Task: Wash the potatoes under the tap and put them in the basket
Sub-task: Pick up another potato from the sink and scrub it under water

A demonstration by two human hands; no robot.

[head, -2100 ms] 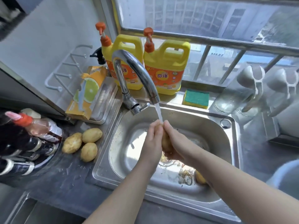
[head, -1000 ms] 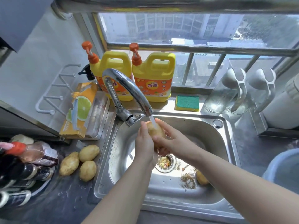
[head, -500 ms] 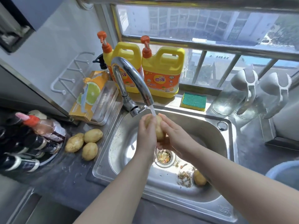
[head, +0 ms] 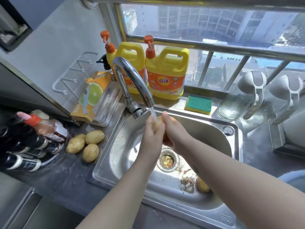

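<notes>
Potato (head: 157, 123) between left hand (head: 152, 132) and right hand (head: 175, 129) under the tap (head: 132, 76), over the sink (head: 237, 146), three potatoes (head: 75, 145) on the counter (head: 66, 176) left of it, another potato (head: 202, 186) in the basin, sponge (head: 198, 104) behind.

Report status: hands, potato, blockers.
Left hand and right hand grip one potato under running tap. Three counter potatoes wait; one loose potato lies in sink. Basket not clearly in view.

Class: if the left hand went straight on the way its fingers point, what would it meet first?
Probably the tap spout, just beyond the left hand gripping the potato, though depth is hard to judge.
</notes>
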